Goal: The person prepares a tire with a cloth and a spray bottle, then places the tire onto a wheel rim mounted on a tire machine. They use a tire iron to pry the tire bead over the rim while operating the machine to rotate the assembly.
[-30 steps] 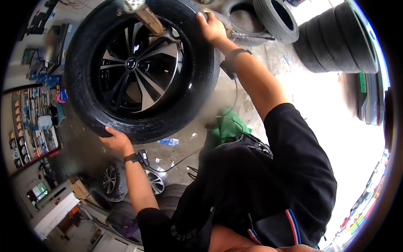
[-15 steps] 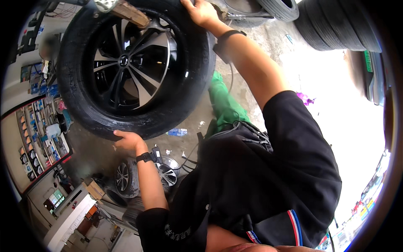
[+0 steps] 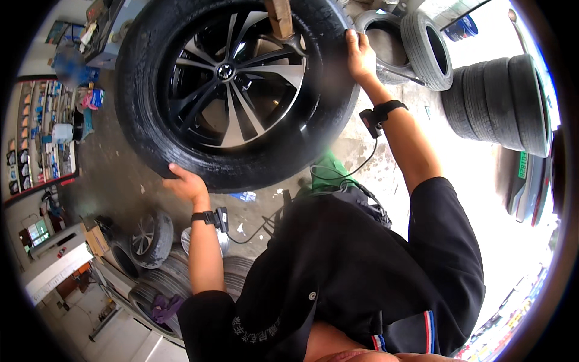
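Note:
A large black car tyre (image 3: 241,166) on a black and silver alloy wheel (image 3: 226,71) fills the upper middle of the view, its face toward me. My left hand (image 3: 186,183) grips the tyre's lower left edge, thumb on the sidewall. At the right edge, my right hand (image 3: 362,57) holds the tyre, the thumb side on the rubber and part of the fingers hidden behind it. A wooden-looking piece (image 3: 279,18) reaches down from the top border to the wheel's upper rim. What bears the wheel from behind is hidden.
Loose tyres (image 3: 426,51) and a stack of tyres (image 3: 497,102) stand at the right. Lower left lie a wheel with tyre (image 3: 151,239) and more tyres (image 3: 160,283). A goods shelf (image 3: 45,133) is at far left. Cables (image 3: 362,172) run from my wrist straps.
The head view has turned and shifted, so the wheel sits farther right in it and more tyres show. Both hands keep their hold on the tyre.

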A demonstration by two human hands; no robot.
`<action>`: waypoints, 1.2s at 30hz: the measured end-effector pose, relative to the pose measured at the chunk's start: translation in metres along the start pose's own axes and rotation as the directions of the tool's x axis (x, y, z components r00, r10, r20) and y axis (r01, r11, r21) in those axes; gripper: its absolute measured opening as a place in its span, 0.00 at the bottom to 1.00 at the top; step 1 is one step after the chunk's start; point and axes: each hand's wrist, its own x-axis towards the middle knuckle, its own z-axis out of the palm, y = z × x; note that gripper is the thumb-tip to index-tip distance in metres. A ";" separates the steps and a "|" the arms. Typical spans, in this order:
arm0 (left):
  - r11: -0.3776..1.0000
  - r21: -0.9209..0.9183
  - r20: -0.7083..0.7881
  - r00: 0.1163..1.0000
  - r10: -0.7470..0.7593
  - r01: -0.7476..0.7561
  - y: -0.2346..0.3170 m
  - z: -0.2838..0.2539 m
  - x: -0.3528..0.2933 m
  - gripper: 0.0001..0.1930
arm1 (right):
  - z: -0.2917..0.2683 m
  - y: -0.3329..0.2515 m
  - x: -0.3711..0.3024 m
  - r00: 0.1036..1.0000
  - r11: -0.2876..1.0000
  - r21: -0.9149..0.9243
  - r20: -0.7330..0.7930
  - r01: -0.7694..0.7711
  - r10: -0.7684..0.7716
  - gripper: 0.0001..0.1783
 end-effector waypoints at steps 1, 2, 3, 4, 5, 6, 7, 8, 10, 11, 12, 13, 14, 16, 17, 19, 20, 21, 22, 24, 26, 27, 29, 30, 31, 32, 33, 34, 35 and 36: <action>0.999 -0.032 -0.011 1.000 -0.004 0.004 -0.002 -0.002 0.004 0.38 | 0.000 -0.001 -0.005 1.000 1.000 0.004 0.006 0.010 -0.010 0.38; 1.000 -0.013 -0.030 0.999 0.021 -0.021 -0.009 0.001 0.012 0.38 | 0.000 -0.007 -0.010 1.000 1.000 0.016 0.011 0.027 -0.028 0.38; 0.999 0.011 -0.042 0.998 0.049 -0.049 -0.014 0.003 0.020 0.38 | 0.002 -0.003 -0.010 0.999 0.999 0.013 -0.029 0.032 -0.031 0.39; 0.996 0.036 -0.052 0.996 0.078 -0.076 -0.020 0.007 0.023 0.38 | 0.002 0.002 -0.010 0.997 0.999 0.010 -0.069 0.036 -0.036 0.40; 0.995 0.045 -0.056 0.994 0.093 -0.090 -0.017 0.006 0.028 0.38 | 0.000 -0.007 -0.013 0.998 1.000 0.001 -0.057 0.017 -0.017 0.41; 0.993 0.046 -0.048 0.993 0.112 -0.110 -0.008 0.006 0.030 0.37 | -0.005 -0.008 -0.016 0.999 1.000 -0.002 -0.042 0.003 -0.003 0.41; 0.997 0.013 -0.024 0.997 0.073 -0.073 0.000 0.005 0.030 0.37 | -0.006 -0.004 -0.015 0.998 1.000 -0.010 -0.056 0.006 -0.007 0.41; 0.996 0.020 -0.022 0.996 0.082 -0.082 0.001 0.005 0.034 0.37 | -0.005 -0.002 -0.016 0.998 1.000 -0.011 -0.068 0.010 -0.010 0.40; 0.994 0.042 -0.019 0.995 0.101 -0.100 -0.004 0.005 0.044 0.37 | -0.005 -0.012 -0.025 0.998 1.000 -0.030 -0.069 -0.011 0.009 0.39; 0.990 0.071 -0.026 0.992 0.124 -0.122 -0.001 0.004 0.048 0.36 | -0.004 -0.013 -0.027 0.997 0.999 -0.028 -0.076 -0.018 0.016 0.39; 0.985 0.096 -0.032 0.988 0.149 -0.145 0.003 0.004 0.052 0.35 | -0.005 -0.013 -0.028 0.996 0.999 -0.028 -0.087 -0.025 0.023 0.39; 0.984 0.090 -0.033 0.987 0.158 -0.154 0.005 0.008 0.056 0.35 | -0.007 -0.013 -0.030 0.995 0.998 -0.058 -0.094 -0.037 0.032 0.39; 0.983 0.080 -0.039 0.985 0.170 -0.166 0.009 0.010 0.063 0.34 | -0.006 -0.012 -0.030 0.994 0.997 -0.060 -0.102 -0.040 0.033 0.39; 0.985 0.086 -0.016 0.988 0.151 -0.149 0.016 0.011 0.071 0.33 | -0.003 -0.011 -0.033 0.992 0.997 -0.065 -0.117 -0.045 0.037 0.40; 0.984 0.096 -0.005 0.988 0.152 -0.151 0.018 0.013 0.076 0.33 | -0.004 -0.016 -0.036 0.990 0.993 -0.074 -0.121 -0.088 0.079 0.41; 0.981 0.085 0.025 0.984 0.174 -0.176 0.021 0.012 0.086 0.33 | -0.002 -0.017 -0.043 0.987 0.992 -0.076 -0.129 -0.105 0.094 0.41; 0.980 0.087 0.027 0.984 0.179 -0.180 0.023 0.014 0.091 0.34 | 0.000 -0.017 -0.046 0.986 0.991 -0.077 -0.136 -0.111 0.100 0.41; 0.979 0.089 0.030 0.983 0.183 -0.185 0.026 0.017 0.096 0.34 | 0.000 -0.019 -0.050 0.982 0.982 -0.108 -0.119 -0.157 0.144 0.42; 0.977 0.092 0.032 0.982 0.188 -0.190 0.027 0.021 0.101 0.34 | 0.001 -0.018 -0.052 0.981 0.983 -0.095 -0.132 -0.156 0.143 0.42; 0.981 0.135 0.081 0.988 0.131 -0.141 0.025 0.024 0.107 0.36 | 0.003 -0.022 -0.063 0.979 0.985 -0.071 -0.143 -0.159 0.148 0.43; 0.969 0.107 0.055 0.974 0.219 -0.224 0.021 0.028 0.113 0.36 | 0.003 -0.023 -0.071 0.975 0.979 -0.059 -0.121 -0.193 0.185 0.44; 0.967 0.099 0.052 0.972 0.229 -0.234 0.018 0.028 0.110 0.36 | 0.003 -0.019 -0.074 0.973 0.979 -0.061 -0.132 -0.196 0.187 0.44; 0.964 0.080 0.046 0.967 0.250 -0.253 0.017 0.030 0.102 0.36 | 0.006 -0.011 -0.080 0.968 0.977 -0.080 -0.175 -0.196 0.180 0.43; 0.970 0.076 0.055 0.972 0.229 -0.233 0.015 0.029 0.095 0.37 | 0.009 -0.008 -0.085 0.964 0.978 -0.091 -0.205 -0.189 0.167 0.42; 0.975 0.072 0.064 0.976 0.208 -0.212 0.010 0.030 0.083 0.38 | 0.011 -0.007 -0.090 0.960 0.978 -0.103 -0.235 -0.182 0.154 0.42; 0.979 0.076 0.073 0.980 0.184 -0.189 0.001 0.029 0.072 0.38 | 0.012 -0.008 -0.097 0.957 0.972 -0.104 -0.226 -0.211 0.184 0.42; 0.979 0.070 0.045 0.981 0.189 -0.191 -0.002 0.030 0.063 0.38 | 0.013 -0.010 -0.102 0.954 0.967 -0.101 -0.214 -0.235 0.209 0.41; 0.989 0.033 0.053 0.988 0.142 -0.144 -0.005 0.031 0.056 0.37 | 0.013 -0.012 -0.107 0.951 0.961 -0.100 -0.202 -0.258 0.234 0.41; 0.993 0.013 0.079 0.990 0.116 -0.118 0.000 0.030 0.053 0.38 | 0.012 -0.014 -0.113 0.946 0.954 -0.130 -0.220 -0.271 0.239 0.41; 0.996 -0.007 0.106 0.990 0.091 -0.091 0.004 0.029 0.054 0.38 | 0.012 -0.009 -0.118 0.947 0.957 -0.124 -0.223 -0.262 0.230 0.41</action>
